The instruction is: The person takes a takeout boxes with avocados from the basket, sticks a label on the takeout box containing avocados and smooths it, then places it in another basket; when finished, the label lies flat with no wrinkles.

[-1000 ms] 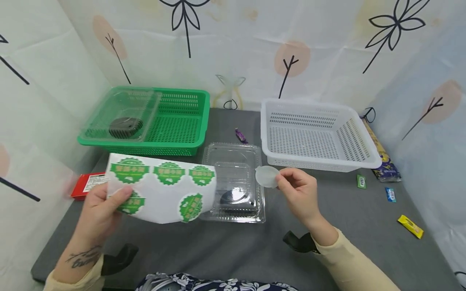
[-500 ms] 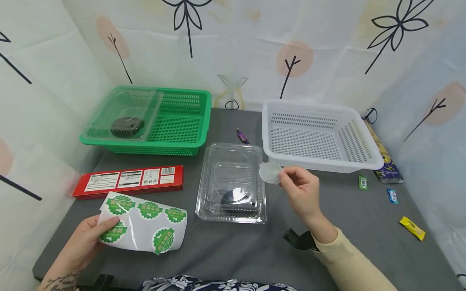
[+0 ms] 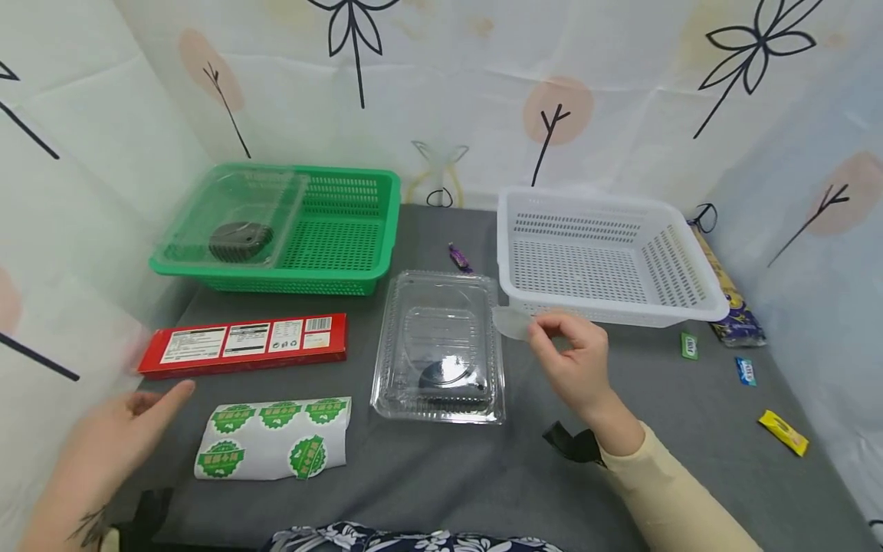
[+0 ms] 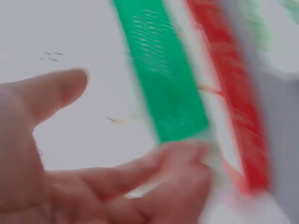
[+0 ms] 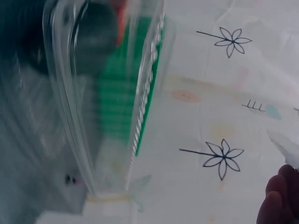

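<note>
**Right hand: translucent disc pinched. Left hand: unloaded.**

The person's right hand (image 3: 572, 356) pinches a thin, round, translucent disc (image 3: 510, 322) by its edge, between thumb and fingers. In the head view, the disc appears at the right edge of a clear, rectangular plastic container (image 3: 438, 330) — contact cannot be told from here. A dark object shows through the container's near end.

The left hand (image 3: 117, 437) holds nothing; its thumb stands well apart from its fingers. Blur prevents telling whether those fingers are pressed together.

A white sheet with green scalloped stickers (image 3: 269, 441) lies on the dark grey table (image 3: 441, 475), just beside the left hand. Beyond it lies a long red box with white label panels (image 3: 243, 345). Farther back stand a green perforated plastic basket (image 3: 345, 276), on the left, and a white perforated plastic basket (image 3: 610, 316), on the right.
</note>
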Action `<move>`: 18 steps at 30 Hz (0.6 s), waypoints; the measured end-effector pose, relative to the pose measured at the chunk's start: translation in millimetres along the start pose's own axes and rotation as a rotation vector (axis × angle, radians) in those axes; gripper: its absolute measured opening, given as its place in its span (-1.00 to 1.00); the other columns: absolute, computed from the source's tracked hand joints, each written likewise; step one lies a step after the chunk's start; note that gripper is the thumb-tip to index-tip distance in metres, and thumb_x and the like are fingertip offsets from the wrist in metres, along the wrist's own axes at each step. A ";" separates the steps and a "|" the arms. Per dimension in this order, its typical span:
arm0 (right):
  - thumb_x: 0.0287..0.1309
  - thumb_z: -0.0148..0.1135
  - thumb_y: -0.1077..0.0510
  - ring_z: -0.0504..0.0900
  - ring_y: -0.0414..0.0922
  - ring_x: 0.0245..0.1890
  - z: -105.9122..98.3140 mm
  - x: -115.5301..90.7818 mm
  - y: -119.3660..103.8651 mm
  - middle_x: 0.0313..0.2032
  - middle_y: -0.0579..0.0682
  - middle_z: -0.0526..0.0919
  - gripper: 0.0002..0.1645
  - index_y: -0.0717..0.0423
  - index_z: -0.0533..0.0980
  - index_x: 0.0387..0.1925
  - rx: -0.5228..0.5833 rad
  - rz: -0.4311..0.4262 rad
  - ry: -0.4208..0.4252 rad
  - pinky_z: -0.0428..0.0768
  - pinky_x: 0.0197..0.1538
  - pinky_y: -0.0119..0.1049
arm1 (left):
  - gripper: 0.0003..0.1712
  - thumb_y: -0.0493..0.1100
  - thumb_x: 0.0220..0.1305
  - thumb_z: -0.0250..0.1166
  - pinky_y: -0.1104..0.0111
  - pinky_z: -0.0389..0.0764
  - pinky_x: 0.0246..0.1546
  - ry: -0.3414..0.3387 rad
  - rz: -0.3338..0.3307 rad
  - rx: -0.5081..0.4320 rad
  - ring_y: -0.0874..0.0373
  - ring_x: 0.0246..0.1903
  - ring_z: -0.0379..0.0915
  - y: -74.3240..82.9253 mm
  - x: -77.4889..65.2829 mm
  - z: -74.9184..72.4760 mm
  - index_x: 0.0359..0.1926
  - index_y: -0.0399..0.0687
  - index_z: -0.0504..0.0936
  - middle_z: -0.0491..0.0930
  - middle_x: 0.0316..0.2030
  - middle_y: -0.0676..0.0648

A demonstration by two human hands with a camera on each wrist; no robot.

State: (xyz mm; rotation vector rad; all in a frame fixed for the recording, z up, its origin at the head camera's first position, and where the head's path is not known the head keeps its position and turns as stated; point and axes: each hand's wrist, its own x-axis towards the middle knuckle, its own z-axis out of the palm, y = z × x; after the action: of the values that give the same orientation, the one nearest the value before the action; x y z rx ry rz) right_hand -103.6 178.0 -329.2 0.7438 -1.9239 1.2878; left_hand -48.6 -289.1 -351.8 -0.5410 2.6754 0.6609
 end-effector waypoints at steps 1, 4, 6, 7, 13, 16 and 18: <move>-0.12 0.07 0.36 0.44 -0.27 -0.61 1.1 3.3 0.5 -0.64 0.06 0.53 -0.87 0.30 0.51 -0.65 -0.044 -0.072 0.002 0.42 -0.50 -0.51 | -0.14 0.41 0.08 -0.15 0.29 0.35 -0.59 0.069 0.051 -0.056 -0.03 -0.45 0.34 10.1 -2.8 -3.2 -0.12 -0.34 0.44 0.46 -0.38 -0.30; -0.10 0.02 0.29 0.36 -0.23 -0.70 5.6 15.0 0.2 -0.73 -0.05 0.45 -0.81 0.23 0.50 -0.69 -0.197 -0.286 0.018 0.35 -0.60 -0.46 | -0.30 0.24 0.15 -0.02 0.35 0.48 -0.52 0.157 0.260 -0.242 0.10 -0.40 0.44 51.1 -8.4 -4.0 0.05 -0.26 0.35 0.49 -0.22 -0.29; -0.09 -0.01 0.28 0.29 -0.24 -0.77 10.0 24.0 -2.2 -0.78 -0.10 0.37 -0.78 0.21 0.49 -0.71 -0.285 -0.417 0.036 0.28 -0.68 -0.46 | -0.46 0.11 0.18 0.05 0.44 0.52 -0.49 0.131 0.403 -0.378 0.19 -0.46 0.48 81.8 -7.3 2.3 0.03 -0.18 0.39 0.54 -0.31 -0.15; -0.09 -0.01 0.28 0.27 -0.24 -0.79 12.4 28.2 -3.3 -0.79 -0.11 0.36 -0.78 0.21 0.49 -0.70 -0.323 -0.477 0.036 0.25 -0.71 -0.45 | -0.50 0.06 0.18 0.07 0.43 0.54 -0.46 0.100 0.470 -0.448 0.22 -0.47 0.51 97.2 -6.6 6.5 0.02 -0.18 0.38 0.55 -0.34 -0.14; -0.16 0.07 0.36 0.33 -0.22 -0.82 31.9 45.5 1.7 -0.79 -0.12 0.41 -0.88 0.20 0.54 -0.57 -0.452 -0.793 -0.018 0.28 -0.79 -0.41 | -0.52 -0.10 0.20 0.09 0.25 0.57 -0.38 -0.254 0.651 -0.866 0.13 -0.48 0.52 182.4 2.1 36.3 0.08 -0.22 0.24 0.50 -0.41 -0.12; -0.19 0.08 0.37 0.37 -0.22 -0.79 41.7 46.9 8.8 -0.76 -0.13 0.45 -0.88 0.19 0.53 -0.55 -0.491 -0.862 -0.072 0.34 -0.75 -0.41 | -0.49 -0.13 0.22 0.07 0.25 0.57 -0.36 -0.374 0.660 -0.967 0.15 -0.51 0.52 212.4 5.4 48.3 0.12 -0.26 0.18 0.47 -0.39 -0.12; -0.16 0.08 0.35 0.41 -0.22 -0.76 46.0 45.9 12.2 -0.74 -0.12 0.48 -0.89 0.19 0.53 -0.54 -0.511 -0.884 -0.118 0.38 -0.72 -0.40 | -0.47 -0.15 0.21 0.08 0.25 0.57 -0.37 -0.407 0.652 -0.999 0.14 -0.52 0.52 226.0 7.2 54.2 0.13 -0.26 0.14 0.46 -0.37 -0.16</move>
State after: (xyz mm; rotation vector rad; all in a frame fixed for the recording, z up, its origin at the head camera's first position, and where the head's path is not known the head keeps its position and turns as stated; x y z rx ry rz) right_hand -150.9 135.4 -311.2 1.2037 -1.5823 0.2084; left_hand -140.8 -78.7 -315.8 0.2852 1.9415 2.0446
